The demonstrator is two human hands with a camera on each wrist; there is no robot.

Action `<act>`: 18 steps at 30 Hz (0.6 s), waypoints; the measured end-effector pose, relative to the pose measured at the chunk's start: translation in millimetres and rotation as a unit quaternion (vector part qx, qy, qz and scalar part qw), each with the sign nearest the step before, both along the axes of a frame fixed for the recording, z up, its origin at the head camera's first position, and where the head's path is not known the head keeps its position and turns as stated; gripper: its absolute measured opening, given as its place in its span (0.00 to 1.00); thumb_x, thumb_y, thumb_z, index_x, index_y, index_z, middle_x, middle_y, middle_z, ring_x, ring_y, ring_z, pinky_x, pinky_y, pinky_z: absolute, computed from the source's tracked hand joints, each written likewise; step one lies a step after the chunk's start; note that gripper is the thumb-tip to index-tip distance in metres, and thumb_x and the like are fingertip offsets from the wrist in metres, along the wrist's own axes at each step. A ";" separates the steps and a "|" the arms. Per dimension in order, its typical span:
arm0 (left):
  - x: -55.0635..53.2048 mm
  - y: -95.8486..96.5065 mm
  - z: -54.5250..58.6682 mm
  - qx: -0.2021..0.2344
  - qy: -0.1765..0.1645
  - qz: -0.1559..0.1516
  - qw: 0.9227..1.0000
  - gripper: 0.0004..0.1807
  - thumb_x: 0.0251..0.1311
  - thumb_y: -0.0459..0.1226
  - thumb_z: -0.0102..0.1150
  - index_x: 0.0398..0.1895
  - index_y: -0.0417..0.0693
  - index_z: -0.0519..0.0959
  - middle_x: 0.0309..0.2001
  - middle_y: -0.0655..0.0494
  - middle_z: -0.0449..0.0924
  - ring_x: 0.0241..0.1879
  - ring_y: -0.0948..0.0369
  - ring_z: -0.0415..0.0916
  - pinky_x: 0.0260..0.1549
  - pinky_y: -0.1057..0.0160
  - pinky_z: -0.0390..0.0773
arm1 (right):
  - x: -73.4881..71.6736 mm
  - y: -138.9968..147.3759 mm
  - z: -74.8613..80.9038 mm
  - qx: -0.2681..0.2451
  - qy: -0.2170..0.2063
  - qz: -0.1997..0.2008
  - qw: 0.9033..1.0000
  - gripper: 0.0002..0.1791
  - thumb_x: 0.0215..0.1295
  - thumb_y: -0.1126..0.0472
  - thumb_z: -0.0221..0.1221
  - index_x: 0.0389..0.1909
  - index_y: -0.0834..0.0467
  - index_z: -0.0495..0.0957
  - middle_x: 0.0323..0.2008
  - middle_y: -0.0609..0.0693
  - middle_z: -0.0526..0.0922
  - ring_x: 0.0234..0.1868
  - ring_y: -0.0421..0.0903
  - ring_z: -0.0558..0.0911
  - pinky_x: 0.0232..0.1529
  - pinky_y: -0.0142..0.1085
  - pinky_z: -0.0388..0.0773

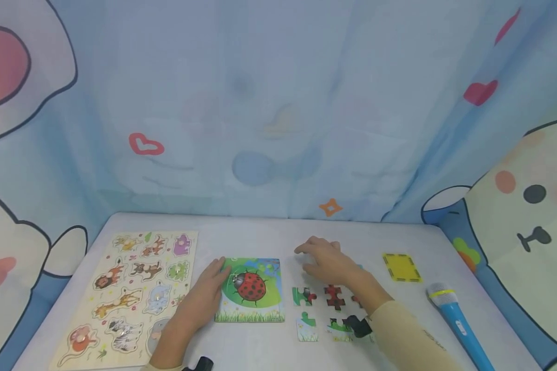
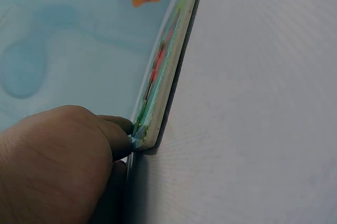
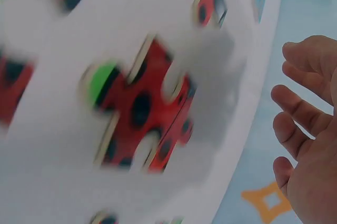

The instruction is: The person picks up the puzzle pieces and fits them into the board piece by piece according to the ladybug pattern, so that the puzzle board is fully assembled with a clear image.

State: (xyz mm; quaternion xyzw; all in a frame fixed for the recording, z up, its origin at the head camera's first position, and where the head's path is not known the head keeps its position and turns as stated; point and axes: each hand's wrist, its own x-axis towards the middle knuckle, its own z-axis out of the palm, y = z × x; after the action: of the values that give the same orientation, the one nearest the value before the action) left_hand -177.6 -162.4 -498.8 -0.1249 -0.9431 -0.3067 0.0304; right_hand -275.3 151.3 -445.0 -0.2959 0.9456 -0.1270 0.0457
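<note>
A square ladybug puzzle board (image 1: 271,304) lies flat in the middle of the table. My left hand (image 1: 201,301) rests along its left edge, fingertips right at the rim; the left wrist view shows the board's thick side (image 2: 171,79) beside the fingers. Farther right, my right hand (image 1: 327,260) hovers with loosely bent fingers and nothing in them. Below it lie several loose jigsaw pieces, among them a red black-spotted piece (image 1: 335,297) and a green-and-red piece (image 1: 302,296). The right forearm hides some of them. Up close, a red spotted piece (image 3: 139,110) shows in the right wrist view.
A wooden animal peg puzzle (image 1: 134,278) covers the table's left side. On the right are a yellow square frame piece (image 1: 402,267) and a blue toy microphone (image 1: 461,327). Behind the table hangs a blue printed curtain (image 1: 278,113).
</note>
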 end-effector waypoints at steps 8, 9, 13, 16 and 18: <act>0.2 -0.2 -0.6 0.003 0.005 -0.002 1.000 0.25 0.68 0.27 0.45 0.68 0.38 0.68 0.74 0.44 0.55 0.74 0.49 0.48 0.71 0.50 0.53 | -2.0 42.5 -12.3 0.003 0.001 -0.060 0.998 0.19 0.63 0.56 0.63 0.56 0.50 0.79 0.49 0.46 0.78 0.53 0.47 0.75 0.46 0.52 0.66; 0.3 -0.2 -0.5 0.001 0.006 -0.002 1.000 0.25 0.67 0.27 0.45 0.68 0.38 0.68 0.74 0.44 0.55 0.74 0.48 0.48 0.71 0.50 0.53 | -2.2 48.3 -14.0 0.004 0.002 -0.066 0.998 0.19 0.62 0.56 0.63 0.55 0.50 0.79 0.49 0.46 0.78 0.52 0.47 0.75 0.45 0.52 0.66; 0.6 0.2 -0.2 0.002 0.009 -0.002 1.000 0.25 0.67 0.27 0.45 0.68 0.37 0.68 0.74 0.44 0.55 0.74 0.48 0.48 0.71 0.50 0.54 | -1.7 70.6 -21.4 0.010 0.007 -0.095 0.995 0.20 0.61 0.57 0.64 0.54 0.50 0.79 0.48 0.47 0.78 0.52 0.49 0.75 0.44 0.52 0.67; 0.5 0.4 -0.5 0.003 0.006 -0.002 1.000 0.25 0.68 0.28 0.44 0.68 0.37 0.67 0.74 0.44 0.55 0.74 0.48 0.48 0.72 0.51 0.53 | 0.6 85.5 -26.4 0.012 0.009 -0.115 0.993 0.20 0.60 0.56 0.64 0.55 0.50 0.79 0.49 0.47 0.78 0.52 0.49 0.75 0.48 0.53 0.70; 0.7 0.5 -0.2 0.004 0.002 -0.001 1.000 0.25 0.68 0.28 0.43 0.68 0.38 0.67 0.74 0.45 0.54 0.74 0.49 0.47 0.72 0.51 0.52 | 3.1 93.9 -28.7 0.010 0.009 -0.125 0.992 0.20 0.61 0.56 0.64 0.55 0.50 0.79 0.50 0.47 0.77 0.52 0.49 0.75 0.51 0.53 0.72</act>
State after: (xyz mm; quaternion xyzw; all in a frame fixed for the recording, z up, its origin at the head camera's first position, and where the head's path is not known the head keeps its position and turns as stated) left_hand -176.9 -161.9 -499.0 -0.1258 -0.9416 -0.3106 0.0322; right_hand -272.3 245.2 -473.8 -0.1761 0.9769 -0.1191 0.0236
